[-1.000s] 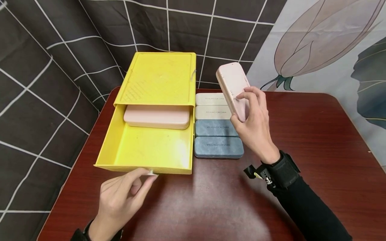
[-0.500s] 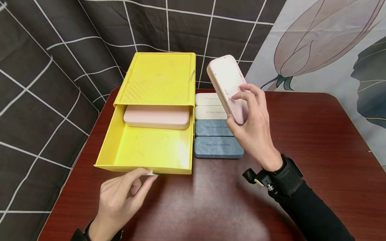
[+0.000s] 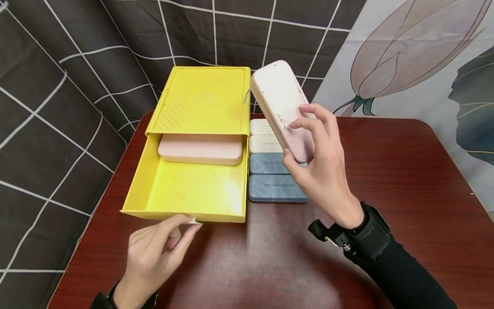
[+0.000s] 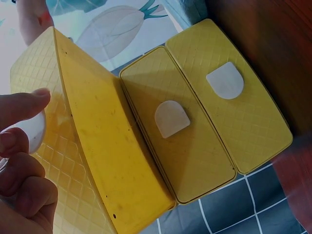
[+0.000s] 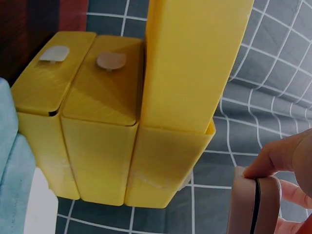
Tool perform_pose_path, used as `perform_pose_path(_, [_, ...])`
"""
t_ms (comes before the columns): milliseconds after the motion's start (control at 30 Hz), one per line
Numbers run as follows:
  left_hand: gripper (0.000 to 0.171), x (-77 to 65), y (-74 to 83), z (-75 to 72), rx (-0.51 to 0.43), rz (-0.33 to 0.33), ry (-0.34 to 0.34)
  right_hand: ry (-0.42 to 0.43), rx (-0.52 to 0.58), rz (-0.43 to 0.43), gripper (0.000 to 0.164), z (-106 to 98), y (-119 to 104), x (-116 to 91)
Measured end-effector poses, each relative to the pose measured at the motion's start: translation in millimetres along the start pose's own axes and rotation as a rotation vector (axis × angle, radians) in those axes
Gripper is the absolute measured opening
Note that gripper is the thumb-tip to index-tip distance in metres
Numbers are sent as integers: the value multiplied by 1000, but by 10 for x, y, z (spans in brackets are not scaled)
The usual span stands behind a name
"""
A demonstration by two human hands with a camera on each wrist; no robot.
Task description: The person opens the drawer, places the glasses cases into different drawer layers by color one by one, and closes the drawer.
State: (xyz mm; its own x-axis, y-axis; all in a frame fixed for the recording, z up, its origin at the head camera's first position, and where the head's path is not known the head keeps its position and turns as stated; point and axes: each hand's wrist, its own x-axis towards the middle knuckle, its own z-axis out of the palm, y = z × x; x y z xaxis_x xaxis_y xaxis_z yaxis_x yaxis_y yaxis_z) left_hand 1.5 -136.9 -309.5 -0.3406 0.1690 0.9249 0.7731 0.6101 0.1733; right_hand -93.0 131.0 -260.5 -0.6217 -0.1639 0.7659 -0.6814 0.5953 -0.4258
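Observation:
My left hand pinches the small white handle on the front of the top drawer. This yellow drawer is pulled out of its yellow cabinet, and a pink glasses case lies across its back. My right hand grips a second pink glasses case between thumb and fingers, raised and tilted to the cabinet's right. In the right wrist view, the dark seam along this case's edge shows. Below it, two blue-grey glasses cases and two off-white ones lie in a row, partly covered.
Two closed lower drawers with white handles sit beneath the pulled-out one. The reddish-brown table extends to the right. Behind stand a dark checked cloth and a white flower-printed cloth.
My right hand has carried the pink glasses case leftward, with its far end rising toward the cabinet's edge. My left hand and the drawer have stayed in place.

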Motion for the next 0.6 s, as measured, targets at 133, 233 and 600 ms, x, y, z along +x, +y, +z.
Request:
perform_pose_path(133, [21, 1, -5, 1, -1, 2, 1, -17, 16, -16, 36, -11, -85, 24])
perform_pose_path(233, [21, 1, -6, -3, -3, -4, -1, -35, 42, -31, 35, -16, -176, 45])
perform_pose_path(600, [21, -9, 0, 2, -8, -3, 6, -119, 208, -86, 32, 31, -540, 100])
